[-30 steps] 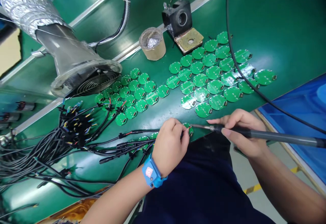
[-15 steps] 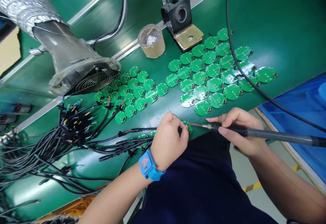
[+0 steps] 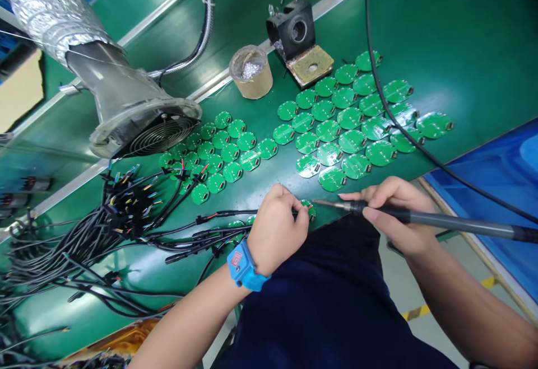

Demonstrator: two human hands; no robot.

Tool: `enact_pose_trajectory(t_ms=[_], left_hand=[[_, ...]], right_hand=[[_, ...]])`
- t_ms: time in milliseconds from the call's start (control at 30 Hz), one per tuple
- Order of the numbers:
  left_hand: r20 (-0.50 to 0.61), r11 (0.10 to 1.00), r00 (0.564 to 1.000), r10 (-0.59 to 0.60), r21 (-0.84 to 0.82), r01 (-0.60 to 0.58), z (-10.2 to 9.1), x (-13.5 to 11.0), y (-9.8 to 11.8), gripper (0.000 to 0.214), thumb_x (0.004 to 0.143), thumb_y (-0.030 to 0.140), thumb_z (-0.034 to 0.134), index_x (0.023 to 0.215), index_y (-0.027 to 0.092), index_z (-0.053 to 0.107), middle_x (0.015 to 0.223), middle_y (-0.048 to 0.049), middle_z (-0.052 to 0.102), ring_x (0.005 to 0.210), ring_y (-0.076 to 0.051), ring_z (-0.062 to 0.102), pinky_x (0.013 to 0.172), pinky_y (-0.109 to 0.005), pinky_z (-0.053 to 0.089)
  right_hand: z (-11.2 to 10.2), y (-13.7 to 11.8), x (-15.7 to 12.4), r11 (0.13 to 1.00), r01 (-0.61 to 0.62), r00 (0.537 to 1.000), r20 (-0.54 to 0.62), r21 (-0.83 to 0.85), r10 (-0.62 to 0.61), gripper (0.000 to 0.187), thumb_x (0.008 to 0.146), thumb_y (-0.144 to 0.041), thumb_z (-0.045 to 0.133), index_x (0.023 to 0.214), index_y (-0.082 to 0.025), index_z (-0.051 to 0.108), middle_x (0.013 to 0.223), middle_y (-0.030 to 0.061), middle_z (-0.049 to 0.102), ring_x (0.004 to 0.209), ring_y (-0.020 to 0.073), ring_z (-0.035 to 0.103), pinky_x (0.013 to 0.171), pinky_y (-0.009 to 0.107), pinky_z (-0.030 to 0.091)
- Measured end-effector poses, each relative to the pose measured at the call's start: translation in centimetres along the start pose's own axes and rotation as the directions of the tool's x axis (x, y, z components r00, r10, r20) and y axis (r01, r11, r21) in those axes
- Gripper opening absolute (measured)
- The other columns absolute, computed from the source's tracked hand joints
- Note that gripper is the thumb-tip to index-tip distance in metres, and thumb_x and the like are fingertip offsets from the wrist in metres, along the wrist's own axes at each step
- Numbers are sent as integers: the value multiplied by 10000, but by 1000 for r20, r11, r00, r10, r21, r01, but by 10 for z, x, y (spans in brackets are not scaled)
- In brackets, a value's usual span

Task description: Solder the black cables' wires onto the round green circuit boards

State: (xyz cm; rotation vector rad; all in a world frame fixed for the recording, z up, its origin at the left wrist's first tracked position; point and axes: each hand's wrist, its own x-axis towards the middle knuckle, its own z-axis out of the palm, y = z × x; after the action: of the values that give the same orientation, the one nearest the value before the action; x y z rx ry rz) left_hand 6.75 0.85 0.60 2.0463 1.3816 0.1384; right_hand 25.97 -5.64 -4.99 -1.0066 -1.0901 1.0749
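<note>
Cables lying left, one round board sitting near the counter's edge.
Wire ends are bunching loose; most other boards are sitting in rows, seemingly unwired, while a few boards are lying under cables, perhaps joined. The left hand is pinching a black cord at the round board; a soldering iron is pointing its tip there, the right hand gripping it. Whether that joint is done, I cannot tell.

A silvery duct joins a hood with a fan.
</note>
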Motion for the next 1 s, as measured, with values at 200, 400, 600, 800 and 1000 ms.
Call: enact_pose_trajectory(t_ms=[200,400,600,800,1000], left_hand=[[-52,1000,998,26,-14,-27,3,-2,-1,141,817,145,539,681,161,572,811,-33,503,726,-134,512,694,-277,447],[-55,1000,998,30,10,-30,3,-2,0,131,808,138,536,684,164,572,806,-42,500,780,-162,530,720,-301,460],[-11,998,999,31,50,-31,1,1,0,148,814,153,535,670,161,568,791,-47,508,783,-167,531,739,-310,462],[60,995,997,45,91,-51,-5,1,0,167,843,198,522,690,158,575,780,-49,515,745,-162,538,731,-305,469],[97,924,958,270,255,-286,-14,-8,-17,505,732,419,696,1118,148,515,1031,-111,528,970,-261,515,855,-420,456]], right_hand=[[-2,-1,-2,989,-25,998,54,-147,33,156,723,-151,662,796,-223,545,641,-43,479,641,136,549,893,484,522],[-1,-1,0,1000,-18,1000,-7,24,19,132,746,-137,622,799,-234,549,626,-38,472,576,126,482,870,514,527],[1,4,1,992,31,993,-120,119,-17,132,741,-122,623,794,-226,561,603,-24,464,556,129,437,716,434,531],[8,2,7,987,113,964,-253,119,-80,128,759,-136,623,777,-234,544,589,-33,446,558,117,430,696,368,515],[12,2,10,988,79,932,-361,135,-25,165,727,-205,671,753,-236,511,596,-53,441,526,102,416,735,450,564]])
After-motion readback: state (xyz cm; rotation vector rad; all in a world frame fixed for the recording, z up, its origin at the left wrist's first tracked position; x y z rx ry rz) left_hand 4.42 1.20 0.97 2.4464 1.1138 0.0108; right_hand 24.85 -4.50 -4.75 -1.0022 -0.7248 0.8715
